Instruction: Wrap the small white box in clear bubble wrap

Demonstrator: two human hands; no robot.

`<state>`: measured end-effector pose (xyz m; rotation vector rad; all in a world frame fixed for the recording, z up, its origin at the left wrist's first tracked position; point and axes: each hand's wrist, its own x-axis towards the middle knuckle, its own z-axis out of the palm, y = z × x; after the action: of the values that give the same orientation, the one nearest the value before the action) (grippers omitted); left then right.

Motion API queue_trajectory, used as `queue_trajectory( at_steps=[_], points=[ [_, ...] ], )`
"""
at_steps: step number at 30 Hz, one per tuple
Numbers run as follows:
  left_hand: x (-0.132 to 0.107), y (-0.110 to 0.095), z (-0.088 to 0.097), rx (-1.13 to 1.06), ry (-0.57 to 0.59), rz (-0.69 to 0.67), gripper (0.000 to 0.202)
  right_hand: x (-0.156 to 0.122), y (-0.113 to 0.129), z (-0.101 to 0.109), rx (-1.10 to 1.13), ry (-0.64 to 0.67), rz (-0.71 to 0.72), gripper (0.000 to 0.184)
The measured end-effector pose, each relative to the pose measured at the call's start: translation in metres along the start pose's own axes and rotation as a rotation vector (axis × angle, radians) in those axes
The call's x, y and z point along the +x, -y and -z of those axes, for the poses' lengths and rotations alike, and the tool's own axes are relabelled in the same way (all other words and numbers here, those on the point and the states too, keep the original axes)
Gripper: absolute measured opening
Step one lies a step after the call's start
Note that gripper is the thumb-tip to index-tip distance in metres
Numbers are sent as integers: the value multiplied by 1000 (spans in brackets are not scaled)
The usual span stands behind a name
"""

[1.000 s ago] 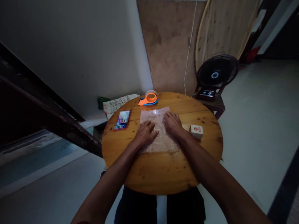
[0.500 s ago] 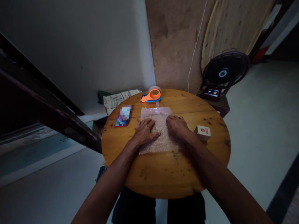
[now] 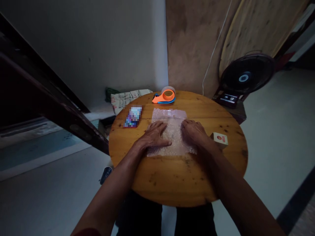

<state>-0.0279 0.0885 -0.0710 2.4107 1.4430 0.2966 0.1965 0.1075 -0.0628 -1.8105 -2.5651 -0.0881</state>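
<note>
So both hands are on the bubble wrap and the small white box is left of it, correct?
The side is wrong: the head view shows the small white box to the right of the bubble wrap. The left hand and right hand are indeed on the wrap.

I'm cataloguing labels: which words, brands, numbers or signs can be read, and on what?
None legible.
Small white cardboard box: red print, too small.
White printed sheeting: characters too blurred.
Dark panel below the round black fan: pale marks, too small.
Dark rounded floor object: pale marks, blurred.
Flat rectangular item: pixelated.
</note>
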Motion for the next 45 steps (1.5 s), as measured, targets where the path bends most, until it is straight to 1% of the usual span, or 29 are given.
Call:
queue_trajectory(
  at_steps=[5, 9, 11, 13, 15, 16, 17, 18, 20, 23, 26, 29, 32, 39, 45],
  points=[
    [-1, 2, 1, -1, 23, -26, 104, 1, -1, 1, -16, 39, -21, 31],
    [-1, 2, 1, -9, 37, -26, 104, 0, -3, 5, -25, 51, -18, 30],
    [-1, 1, 1, -15, 10, -18, 96, -1, -3, 8, -19, 61, -10, 31],
    [0, -3, 1, -14, -80, -36, 78, -2, -2, 9, -16, 70, -4, 33],
    [1, -9, 0, -21, -190, -96, 58, -2, -1, 9, -20, 69, -14, 33],
    [0, -12, -1, -28, -223, -134, 50, -2, 0, 9, -21, 66, -18, 33],
    [0, -15, -2, -36, -233, -169, 44, -3, 0, 9, -20, 67, -20, 33],
    [-2, -19, -3, -41, -218, -200, 42, -3, 0, 10, -17, 72, -18, 33],
    [-4, -24, -3, -40, -145, -234, 48, -4, 0, 12, -9, 84, -8, 34],
    [-7, -26, -2, -44, -38, -230, 67, -6, -1, 15, -8, 97, -1, 35],
    [-8, -26, 1, -48, 16, -222, 76, -6, -1, 18, -26, 118, -11, 35],
    [-8, -25, 1, -48, 20, -229, 77, -6, -1, 19, -45, 132, -36, 34],
    [-8, -23, -1, -50, 8, -246, 77, -6, 0, 19, -57, 115, -48, 33],
    [-9, -20, -2, -35, 15, -283, 75, -8, -1, 19, -43, 99, -35, 31],
    [-10, -22, -1, -53, 27, -275, 72, -7, -1, 19, -65, 79, -36, 27]
  ],
)
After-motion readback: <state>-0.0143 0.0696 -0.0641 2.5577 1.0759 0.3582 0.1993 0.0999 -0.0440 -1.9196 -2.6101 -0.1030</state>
